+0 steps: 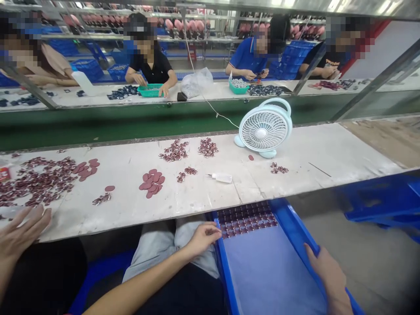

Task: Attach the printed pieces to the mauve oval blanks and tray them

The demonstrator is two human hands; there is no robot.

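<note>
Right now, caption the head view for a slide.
Left hand and right hand hold the blue tray by its rims, rows of dark-red pieces inside.

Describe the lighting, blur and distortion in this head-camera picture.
Head view: even overhead light, soft shadows; glare strips along the top edge; wide-angle bend in the table edge; left hand and right hand on the blue tray slightly soft; background faces pixelated.

Left hand [203, 238]: centre of the frame, forearm bare, running up from the lower left; fingers curled, thumb on top.
Right hand [324, 269]: lower right of the frame, back of the hand up, fingers bent over and closed in a grip, wrist at the bottom edge.
</note>
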